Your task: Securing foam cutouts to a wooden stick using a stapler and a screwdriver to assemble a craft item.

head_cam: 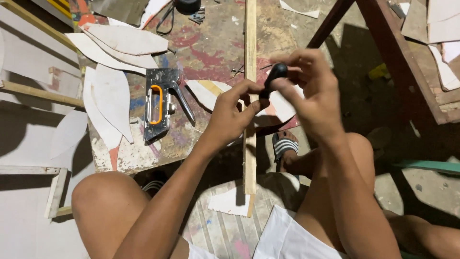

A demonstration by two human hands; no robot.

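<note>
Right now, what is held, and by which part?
A small black tool handle sits in the right hand, gripped around its rounded top; the left hand pinches its lower end with the fingers.

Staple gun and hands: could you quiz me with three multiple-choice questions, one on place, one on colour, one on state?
1. Where does the staple gun lie?
A. on the paint-stained board
B. in a hand
C. on a knee

2. What colour is its handle loop?
A. green
B. orange
C. blue

3. What grips the small black object?
A. nothing
B. left hand only
C. left hand and right hand

Answers: 1 A, it rests flat on the board among white cut-outs; 2 B, the loop shows orange; 3 C, fingers of both close on it.
</note>
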